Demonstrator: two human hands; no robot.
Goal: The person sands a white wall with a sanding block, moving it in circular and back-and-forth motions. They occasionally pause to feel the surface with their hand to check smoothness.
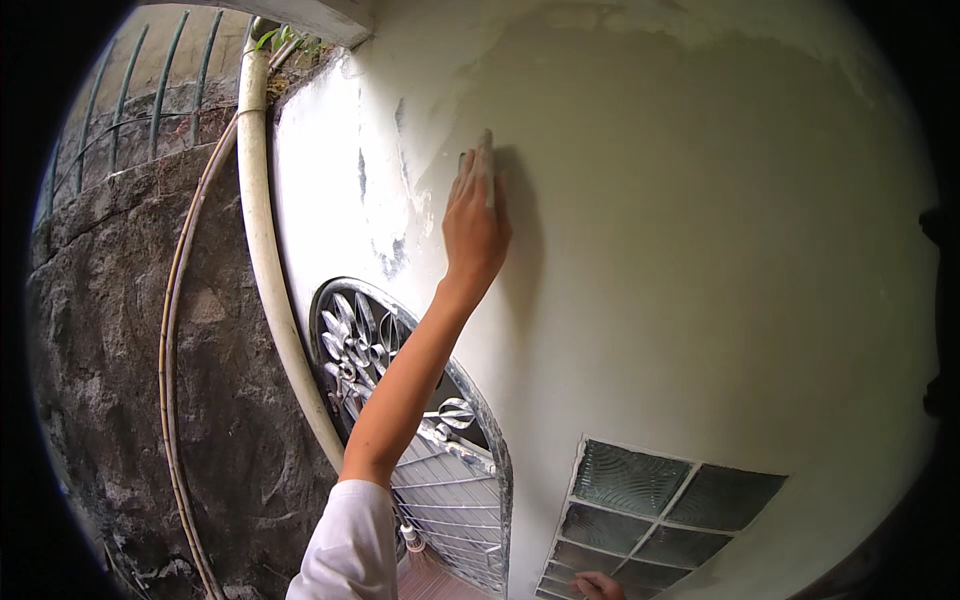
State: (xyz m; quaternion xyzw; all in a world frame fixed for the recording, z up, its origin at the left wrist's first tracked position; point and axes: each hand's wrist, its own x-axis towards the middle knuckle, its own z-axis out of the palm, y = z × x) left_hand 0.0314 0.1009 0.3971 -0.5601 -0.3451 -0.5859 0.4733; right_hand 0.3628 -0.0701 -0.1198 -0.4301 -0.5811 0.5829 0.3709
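My left hand (477, 225) is raised on an outstretched arm against the painted wall (675, 262), its back towards me and the fingers pointing up. It is shut on a thin, flat, greyish tool (489, 169); the fingers hide much of it, and its exact kind cannot be told. A shadow falls on the wall just right of the hand. Patches of differing tone and peeled dark marks show on the wall left of the hand. Only part of my right hand (600, 585) shows low at the bottom edge, before the glass-block window (632, 478); whether it holds anything is unclear.
An arched metal gate (504, 480) with leaf-shaped scrollwork lies below the raised arm, a broom (414, 541) near it. A pale pipe (259, 202) and a thin bent bamboo-like pole (174, 315) run down the left, before a rough stone wall (97, 337) with green metal bars (166, 86) above.
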